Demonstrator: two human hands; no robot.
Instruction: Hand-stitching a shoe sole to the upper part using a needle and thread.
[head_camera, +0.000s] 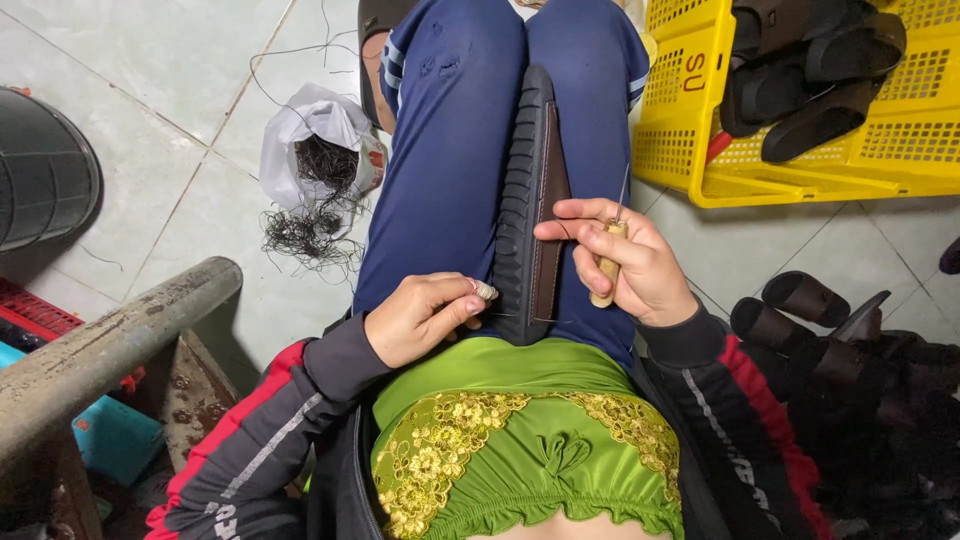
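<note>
Black sandal sole (525, 190) runs lengthwise between my knees, toe pointing away; my left hand (420, 318) pinches thread, my right hand (625, 262) grips a wooden-handled awl (607, 262).

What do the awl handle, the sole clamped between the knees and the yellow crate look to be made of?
Awl handle in the right hand: pale, matte, probably wood. Shoe sole: black, ribbed along its edge, looks like rubber; the brown strip beside it seems leather, though that is uncertain. Yellow crate: glossy moulded plastic with a perforated grid wall.
</note>
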